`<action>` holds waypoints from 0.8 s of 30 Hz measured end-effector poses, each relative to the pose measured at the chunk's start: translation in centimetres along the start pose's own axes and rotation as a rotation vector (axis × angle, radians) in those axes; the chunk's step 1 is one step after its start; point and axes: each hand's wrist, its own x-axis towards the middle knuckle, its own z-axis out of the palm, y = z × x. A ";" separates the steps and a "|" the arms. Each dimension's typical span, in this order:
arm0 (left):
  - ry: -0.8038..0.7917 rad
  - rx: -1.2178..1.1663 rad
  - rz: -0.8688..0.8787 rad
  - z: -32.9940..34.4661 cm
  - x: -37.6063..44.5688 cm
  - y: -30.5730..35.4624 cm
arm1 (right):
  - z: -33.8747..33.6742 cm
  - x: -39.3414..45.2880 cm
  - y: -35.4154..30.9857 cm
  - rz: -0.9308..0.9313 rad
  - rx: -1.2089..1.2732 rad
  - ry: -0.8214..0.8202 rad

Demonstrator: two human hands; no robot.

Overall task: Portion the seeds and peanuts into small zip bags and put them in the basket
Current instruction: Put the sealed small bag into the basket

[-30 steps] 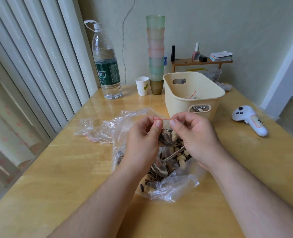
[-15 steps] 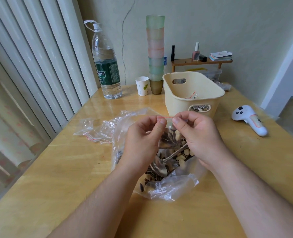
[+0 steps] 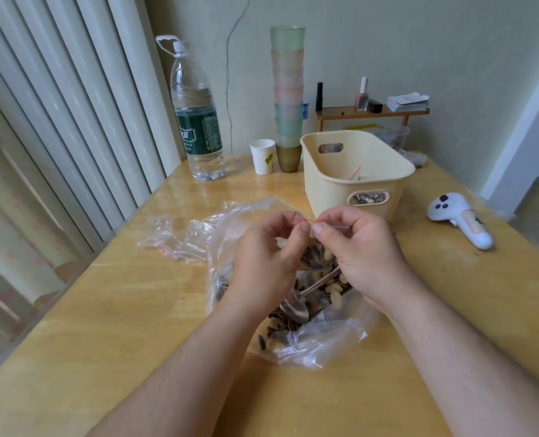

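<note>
My left hand [image 3: 266, 252] and my right hand [image 3: 361, 250] both pinch the red-lined top strip of a small zip bag [image 3: 317, 257] filled with seeds and peanuts, thumbs nearly touching at its middle. Below it lies a large clear bag [image 3: 306, 339] of sunflower seeds and peanuts with a metal spoon [image 3: 296, 305] in it. The cream basket [image 3: 328, 184] stands just behind my hands, with filled small bags visible through its handle slot. Empty small zip bags [image 3: 175, 242] lie on the table to the left.
A big water bottle [image 3: 197, 121], a paper cup [image 3: 262, 156] and a tall stack of coloured cups [image 3: 288, 99] stand at the back of the wooden table [image 3: 104, 310]. A white controller [image 3: 460, 219] lies at the right. A small shelf [image 3: 372, 111] holds bottles and cards.
Both hands have risen slightly with the small bag, and my thumbs have slid closer together along its red zip strip.
</note>
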 end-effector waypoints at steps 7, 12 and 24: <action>0.025 -0.049 0.016 -0.3 0.0 0.6 | -0.4 0.2 0.0 -0.024 -0.009 0.014; 0.079 -0.092 -0.006 -0.3 0.1 0.4 | -0.6 0.2 -0.1 -0.028 0.017 -0.007; 0.051 -0.051 0.010 -0.5 0.1 0.0 | -0.3 0.3 0.1 -0.018 -0.011 -0.043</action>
